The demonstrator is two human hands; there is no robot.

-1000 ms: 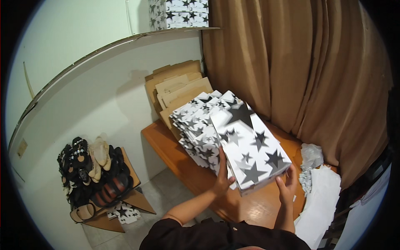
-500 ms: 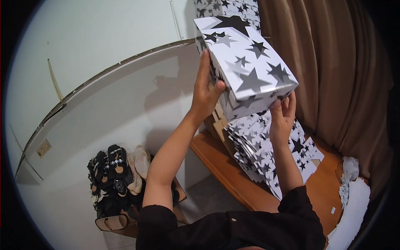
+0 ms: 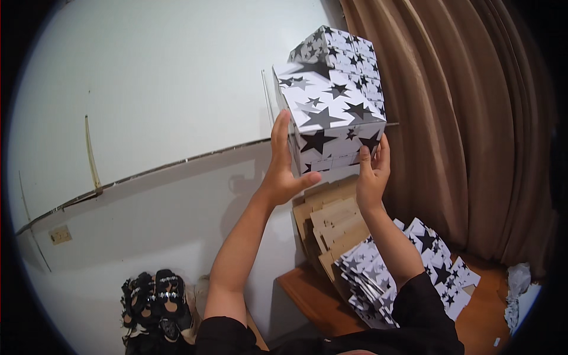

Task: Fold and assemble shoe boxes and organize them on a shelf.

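A white cardboard box (image 3: 331,103) printed with black and grey stars is held up before me by both hands. My left hand (image 3: 279,168) supports its left side, fingers raised along the wall and thumb stretched out near the lower front corner. Around the box's lower right corner close the fingers of my right hand (image 3: 374,177), with the thumb on the near end. Right behind the held box stands a stack of star-printed boxes (image 3: 360,56); whether the two touch, I cannot tell.
Flat star-printed cardboard sheets (image 3: 370,269) and plain brown cardboard pieces (image 3: 337,228) are piled on a wooden table (image 3: 313,299). A brown curtain (image 3: 449,130) hangs at the right. Several shoes (image 3: 160,302) sit at the lower left, beside the white wall (image 3: 160,219).
Both hands have moved the box farther forward, up to the stack, and turned it so its near end faces me more. My view has tilted up, showing more of the stack.
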